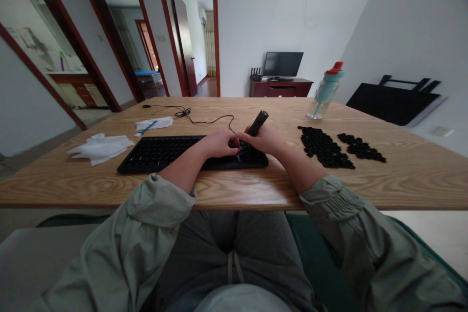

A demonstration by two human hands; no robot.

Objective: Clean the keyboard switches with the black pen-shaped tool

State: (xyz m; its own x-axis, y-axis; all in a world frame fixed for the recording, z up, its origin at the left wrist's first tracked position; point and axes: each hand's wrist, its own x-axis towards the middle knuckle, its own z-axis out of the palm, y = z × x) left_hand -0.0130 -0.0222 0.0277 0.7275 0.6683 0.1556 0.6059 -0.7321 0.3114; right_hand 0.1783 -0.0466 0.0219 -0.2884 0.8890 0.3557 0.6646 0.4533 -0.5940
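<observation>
No readable text, label, brand, number or sign anywhere. Keyboard [164, 152] legends too small and dark to make out. Loose keycaps [325, 146] on the counter [234, 190] likewise illegible. Nothing legible on the water bottle [324, 91], the dark monitor [282, 64] or the papers [100, 147].

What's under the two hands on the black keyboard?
Under the left hand and right hand lies the right end of the black keyboard. The right hand grips a dark stick-shaped tool. The keys beneath the hands are covered, so they cannot be seen.
</observation>
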